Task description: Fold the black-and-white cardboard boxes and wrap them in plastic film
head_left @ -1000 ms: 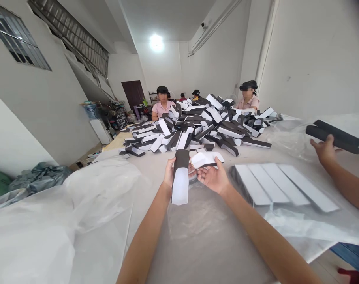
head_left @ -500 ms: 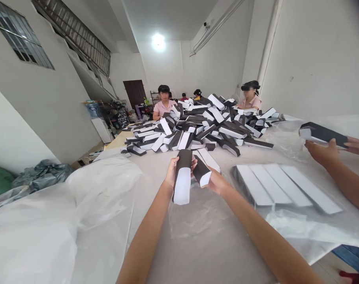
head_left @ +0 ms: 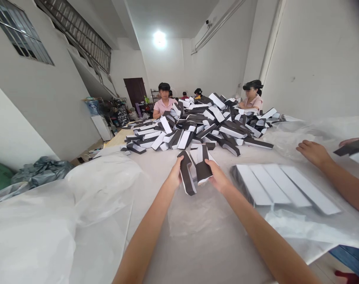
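Observation:
My left hand (head_left: 175,176) grips a long dark box part with a white inside (head_left: 187,177), tilted on its edge. My right hand (head_left: 218,178) holds a second dark box piece (head_left: 203,165) upright, close beside the first; the two pieces nearly touch. Both hands are closed round their pieces above the plastic-covered table (head_left: 203,228). Right of my hands lies a row of finished white-topped boxes (head_left: 282,187) side by side.
A big heap of black and white boxes (head_left: 203,122) fills the table's far end, with seated people behind it. A co-worker's hand (head_left: 312,152) reaches in from the right near another dark box (head_left: 352,148). Crumpled plastic sheeting (head_left: 63,205) covers the left.
My left hand has turned its box from white face up onto its edge and lowered it. My right hand brought its piece upright against it. The co-worker's box moved right and down.

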A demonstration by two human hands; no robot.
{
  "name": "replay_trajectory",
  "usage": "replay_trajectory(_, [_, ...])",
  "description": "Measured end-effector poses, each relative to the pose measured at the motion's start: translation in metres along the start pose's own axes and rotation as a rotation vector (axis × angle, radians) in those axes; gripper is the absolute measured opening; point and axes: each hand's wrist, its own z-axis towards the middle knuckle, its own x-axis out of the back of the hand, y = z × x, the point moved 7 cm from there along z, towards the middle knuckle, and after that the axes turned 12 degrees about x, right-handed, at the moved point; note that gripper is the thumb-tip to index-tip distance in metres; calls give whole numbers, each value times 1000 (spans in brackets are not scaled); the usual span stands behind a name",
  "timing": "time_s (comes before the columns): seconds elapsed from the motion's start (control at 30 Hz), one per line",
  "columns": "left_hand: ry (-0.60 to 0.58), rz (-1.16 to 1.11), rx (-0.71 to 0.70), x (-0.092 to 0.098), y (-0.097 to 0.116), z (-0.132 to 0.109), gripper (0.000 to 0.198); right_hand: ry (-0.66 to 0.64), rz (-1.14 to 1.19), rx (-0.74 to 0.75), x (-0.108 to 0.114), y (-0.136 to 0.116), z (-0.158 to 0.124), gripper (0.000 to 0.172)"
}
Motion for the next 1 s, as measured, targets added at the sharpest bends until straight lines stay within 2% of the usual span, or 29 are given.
replay_trajectory(0.13, [-18, 65, 51, -12, -11, -4, 37, 57, -209, 86, -4, 5, -5, 46])
replay_trajectory(0.27, [7, 185, -78, -22, -6, -14, 42, 17, -397, 327, -18, -1, -16, 58])
replay_trajectory(0.37, [37, 203, -174, -24, 0, -21, 41, -64, -469, 537, -30, -9, -26, 56])
replay_trajectory(0.43, [80, 197, -204, -23, 3, -25, 40, -103, -505, 591, -35, -12, -29, 55])
replay_trajectory(0.63, [126, 122, -241, -17, 9, -25, 40, -199, -520, 543, -41, -17, -32, 55])
replay_trajectory(0.87, [200, -37, -281, -4, 19, -26, 37, -288, -386, 478, -45, -19, -34, 51])
replay_trajectory(1.0, [233, -157, -355, 2, 28, -31, 37, -369, -294, 308, -46, -6, -35, 59])
